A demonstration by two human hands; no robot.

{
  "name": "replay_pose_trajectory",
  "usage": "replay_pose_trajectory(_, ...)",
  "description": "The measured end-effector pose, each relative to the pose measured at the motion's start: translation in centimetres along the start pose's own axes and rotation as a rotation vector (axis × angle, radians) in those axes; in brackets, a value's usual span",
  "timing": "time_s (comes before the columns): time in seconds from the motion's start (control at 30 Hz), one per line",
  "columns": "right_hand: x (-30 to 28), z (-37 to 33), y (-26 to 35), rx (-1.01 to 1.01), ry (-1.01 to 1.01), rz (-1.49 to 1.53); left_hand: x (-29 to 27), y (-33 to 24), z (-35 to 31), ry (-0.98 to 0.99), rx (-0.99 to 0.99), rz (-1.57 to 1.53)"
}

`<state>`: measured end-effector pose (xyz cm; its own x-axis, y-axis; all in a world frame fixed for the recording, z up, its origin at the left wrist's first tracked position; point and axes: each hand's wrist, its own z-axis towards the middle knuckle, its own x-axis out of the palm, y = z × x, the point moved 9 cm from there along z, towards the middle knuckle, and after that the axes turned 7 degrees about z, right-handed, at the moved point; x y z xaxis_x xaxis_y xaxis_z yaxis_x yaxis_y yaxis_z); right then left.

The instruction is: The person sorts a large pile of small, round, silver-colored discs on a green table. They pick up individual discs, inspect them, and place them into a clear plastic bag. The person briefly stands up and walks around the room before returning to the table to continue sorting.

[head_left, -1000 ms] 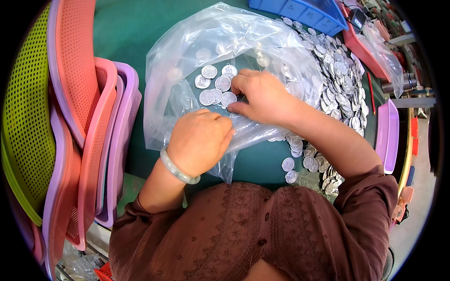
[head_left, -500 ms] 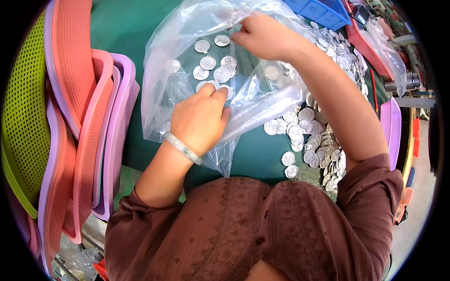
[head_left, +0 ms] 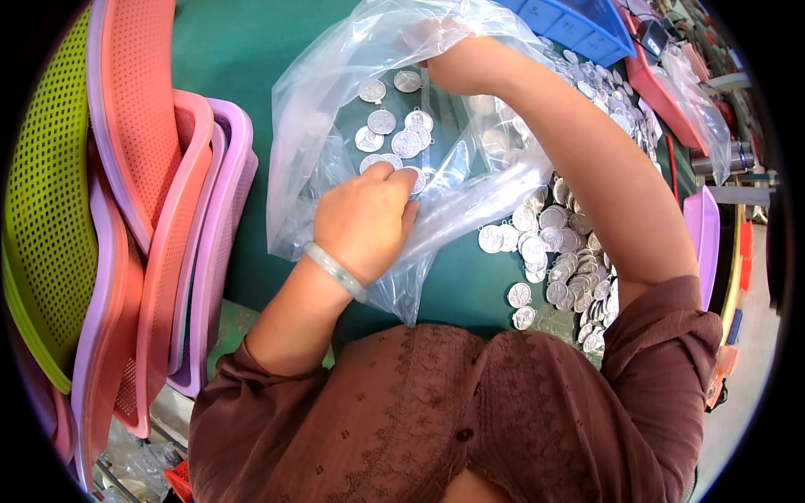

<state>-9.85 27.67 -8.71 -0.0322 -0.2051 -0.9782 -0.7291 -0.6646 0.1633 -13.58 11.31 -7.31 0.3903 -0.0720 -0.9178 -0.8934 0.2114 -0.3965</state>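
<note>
A large clear plastic bag (head_left: 478, 186) lies spread on the green table, with several round silver medals (head_left: 381, 121) showing within its outline. My left hand (head_left: 365, 218) rests over its near side, a pale bangle at the wrist. The fingers are curled down against the nearest medals; what lies under them is hidden. My right hand (head_left: 461, 63) reaches across to the far part of the bag, where folds of plastic blur and cover its fingertips. Whether it grips anything does not show.
Loose silver medals (head_left: 570, 277) are heaped to the right, beneath and beyond my right forearm. A blue bin (head_left: 574, 29) stands at the far right near a pink tray (head_left: 671, 101). Nested pink, purple and green plastic baskets (head_left: 189, 226) crowd the left side.
The scene has shifted slightly rightward in view. My right hand sits a little further left against the bag, its fingertips now more covered by plastic. My left hand stays over the medals.
</note>
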Motion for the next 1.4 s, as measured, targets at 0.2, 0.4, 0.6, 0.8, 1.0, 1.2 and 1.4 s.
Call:
replay_pose_trajectory(0.2,0.4,0.0,-1.1,0.029,-0.116,0.111,-0.1,-0.1,0.0,-0.013,0.013,-0.011)
replay_pose_trajectory(0.4,0.7,-0.1,-1.1,0.026,-0.082,0.124,0.2,0.1,-0.1,0.0,0.017,-0.002)
replay_pose_trajectory(0.6,0.5,-1.0,-0.9,0.026,-0.105,0.122,0.2,0.3,0.1,0.005,-0.034,-0.002)
replay_pose_trajectory(0.8,-0.2,-2.0,-0.1,0.045,0.031,0.103,0.2,0.3,0.2,-0.008,-0.035,0.029)
replay_pose_trajectory(1.0,-1.5,-3.9,0.4,-0.06,-0.148,0.146,0.3,0.3,0.2,-0.05,-0.026,0.041)
replay_pose_trajectory(1.2,-1.6,-4.7,0.6,0.016,-0.064,0.23,-0.4,0.8,0.1,-0.148,-0.059,-0.008)
replay_pose_trajectory(1.4,-0.9,-5.7,0.9,-0.028,-0.035,0.267,-0.6,1.1,0.2,-0.17,-0.08,-0.059)
